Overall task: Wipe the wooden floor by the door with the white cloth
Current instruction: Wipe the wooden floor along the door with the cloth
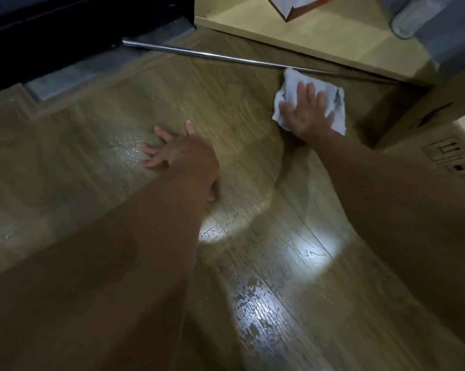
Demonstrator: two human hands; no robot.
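Wooden floor (279, 303) glints wet in the lower centre of the frame, the left hand (178, 153) lies spread flat on it at mid-left, and the right hand (305, 113) presses open-fingered on the white cloth (289, 84) at upper right, just beside the metal rail (226, 58), with the dark door (65, 28) at upper left.

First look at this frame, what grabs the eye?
The right hand pressed flat on the white cloth, upper right by the metal rail. Then the left hand, spread on the wooden floor mid-frame, beside wet glints; bright light patches gleam on the boards nearer the camera.
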